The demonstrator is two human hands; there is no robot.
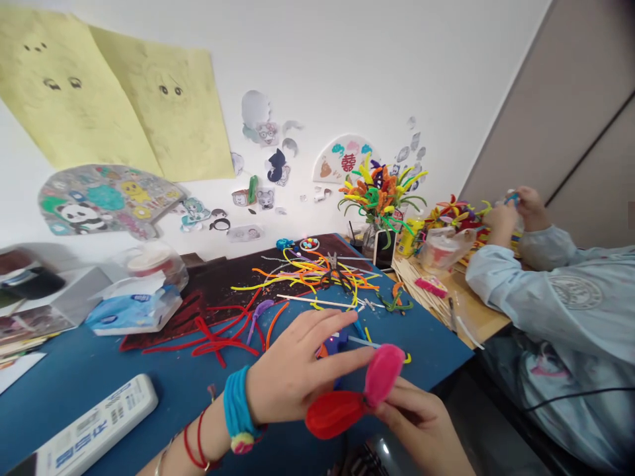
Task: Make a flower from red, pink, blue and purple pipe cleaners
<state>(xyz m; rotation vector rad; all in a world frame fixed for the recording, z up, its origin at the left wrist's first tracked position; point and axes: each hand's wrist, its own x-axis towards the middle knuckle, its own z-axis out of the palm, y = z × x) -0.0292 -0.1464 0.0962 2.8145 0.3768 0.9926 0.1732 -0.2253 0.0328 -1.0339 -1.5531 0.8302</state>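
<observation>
Two fuzzy pipe-cleaner petals, a red petal (333, 413) and a pink petal (385, 373), meet at a small dark joint. My right hand (421, 423) pinches them at that joint. My left hand (302, 367) has its fingers stretched out beside the petals, the index fingertip close to the pink one; its thumb is mostly hidden, and I cannot tell whether it touches the red one. Behind my left hand lies a partly hidden blue and orange tool (338, 340) that looks like a glue gun. Red pipe cleaners (213, 340) lie left of it on the blue tabletop.
Yellow and orange pipe cleaners (297, 274) and black-handled pliers (334, 268) lie farther back. A phone (384, 250) leans by a vase of pipe-cleaner flowers (380, 192). Tissues (133, 307) and a white box (99, 430) are at left. A co-worker's hands (510, 208) work at right.
</observation>
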